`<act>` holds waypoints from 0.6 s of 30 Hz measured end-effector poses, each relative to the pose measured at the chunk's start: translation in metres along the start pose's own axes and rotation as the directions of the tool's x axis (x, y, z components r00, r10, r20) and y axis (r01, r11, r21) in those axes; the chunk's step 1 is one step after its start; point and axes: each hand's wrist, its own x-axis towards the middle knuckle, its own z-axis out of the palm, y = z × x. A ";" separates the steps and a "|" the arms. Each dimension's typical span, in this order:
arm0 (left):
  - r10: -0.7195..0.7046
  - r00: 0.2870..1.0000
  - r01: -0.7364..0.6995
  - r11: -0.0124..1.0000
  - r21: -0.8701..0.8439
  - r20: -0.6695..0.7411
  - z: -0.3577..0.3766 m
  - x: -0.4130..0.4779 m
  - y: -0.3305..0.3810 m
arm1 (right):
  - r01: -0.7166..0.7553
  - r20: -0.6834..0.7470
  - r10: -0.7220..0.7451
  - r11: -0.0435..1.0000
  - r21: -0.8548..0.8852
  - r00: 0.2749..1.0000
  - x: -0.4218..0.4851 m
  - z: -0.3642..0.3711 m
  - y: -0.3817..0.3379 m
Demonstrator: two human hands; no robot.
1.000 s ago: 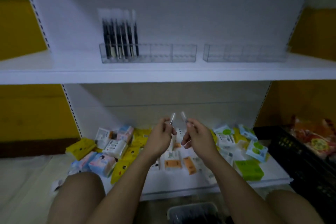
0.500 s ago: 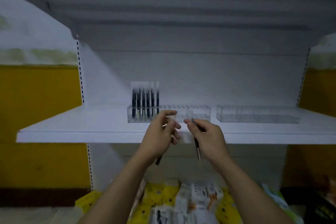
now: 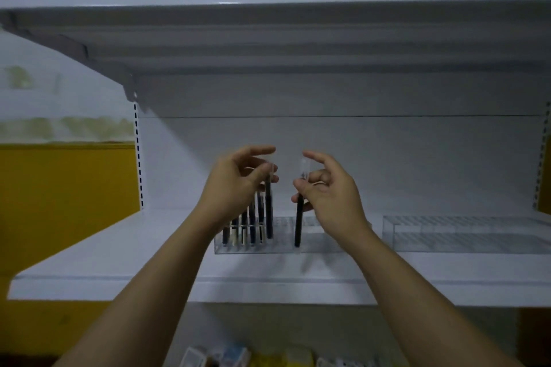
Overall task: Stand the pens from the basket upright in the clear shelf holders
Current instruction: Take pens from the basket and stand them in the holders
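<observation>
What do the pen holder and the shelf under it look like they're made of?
The pen holder looks like glossy clear acrylic or similar plastic; the shelf shows through its walls. The shelf is probably white-painted metal, judging by its thin folded edge.

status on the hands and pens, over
Left hand pinches a pen upright, tip inside the clear holder beside the standing pens. Right hand pinches a second pen, tip inside too, further right. Nothing blocks the slots.
</observation>
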 end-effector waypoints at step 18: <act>0.156 0.969 -0.080 0.932 0.354 -0.193 0.006 0.058 -0.044 | 0.082 -0.058 -0.092 0.984 -0.155 0.994 0.059 0.044 0.036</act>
